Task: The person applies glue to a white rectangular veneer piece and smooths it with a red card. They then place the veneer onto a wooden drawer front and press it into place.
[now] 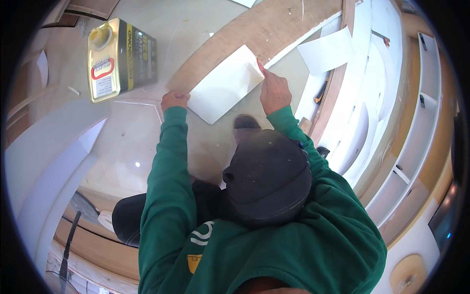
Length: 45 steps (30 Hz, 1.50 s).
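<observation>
With both arms stretched forward in green sleeves [169,152], we work low over a smooth floor [166,22], a white sheet [226,85] between our hands. Our left hand [175,99] pinches the sheet at its left corner, thumb and fingers drawn narrow on the edge. Our right hand [275,92] meets the sheet's right edge, fingers close together near a small red item [260,63]; we cannot tell whether they grip the sheet, the red item or both.

The sheet sits at a slant across the near end of a curved brown board [220,44], its lower corner reaching past the board's end and over the floor. How much of it rests on the board, we cannot tell. The toe of a brown shoe [246,122] shows just beyond that lower corner, toward us.

Off the board's left edge, well apart from the sheet, a rectangular metal tin [104,63] stands on the floor with a yellowish cap [100,36] and a red handle [102,68]. Off the board's right edge, a second white sheet [325,51] lies near a black-and-orange tool [320,93]. A long white frame [411,132] runs along our far right.
</observation>
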Each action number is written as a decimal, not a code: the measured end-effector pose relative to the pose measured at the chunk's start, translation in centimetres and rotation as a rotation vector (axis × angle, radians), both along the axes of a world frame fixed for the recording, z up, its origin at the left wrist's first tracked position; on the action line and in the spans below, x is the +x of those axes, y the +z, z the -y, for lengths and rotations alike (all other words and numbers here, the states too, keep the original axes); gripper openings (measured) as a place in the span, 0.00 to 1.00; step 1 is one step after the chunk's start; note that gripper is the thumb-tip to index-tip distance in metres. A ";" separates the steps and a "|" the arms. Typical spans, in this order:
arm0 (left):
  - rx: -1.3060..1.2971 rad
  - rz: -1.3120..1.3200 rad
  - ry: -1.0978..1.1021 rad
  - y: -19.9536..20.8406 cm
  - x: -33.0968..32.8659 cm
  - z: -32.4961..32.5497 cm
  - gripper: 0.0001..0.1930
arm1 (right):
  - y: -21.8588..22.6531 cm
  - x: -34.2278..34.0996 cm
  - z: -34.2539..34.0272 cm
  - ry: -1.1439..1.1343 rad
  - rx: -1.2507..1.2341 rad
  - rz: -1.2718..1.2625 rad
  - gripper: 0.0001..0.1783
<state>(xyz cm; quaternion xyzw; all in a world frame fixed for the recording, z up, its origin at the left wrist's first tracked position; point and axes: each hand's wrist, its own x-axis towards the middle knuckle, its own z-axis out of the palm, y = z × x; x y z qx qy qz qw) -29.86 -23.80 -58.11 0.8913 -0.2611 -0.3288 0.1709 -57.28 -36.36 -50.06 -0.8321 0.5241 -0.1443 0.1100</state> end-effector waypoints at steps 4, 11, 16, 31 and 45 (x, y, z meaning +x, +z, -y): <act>0.015 -0.003 -0.013 -0.1 0.0 0.3 0.13 | -2.7 -0.1 -0.6 0.003 0.080 -0.154 0.16; 0.015 0.010 -0.003 0.7 -0.2 0.2 0.13 | -1.1 0.5 -1.7 0.053 0.149 -0.082 0.15; -0.052 -0.006 0.010 0.0 -0.2 -0.3 0.13 | -2.6 0.0 0.8 -0.022 0.077 -0.029 0.16; 0.003 -0.002 0.011 0.6 -0.3 0.1 0.11 | -2.2 1.8 2.4 -0.016 0.101 -0.035 0.15; 0.002 -0.052 0.040 1.0 -0.4 0.2 0.11 | -3.9 5.3 2.1 0.150 0.071 -0.088 0.16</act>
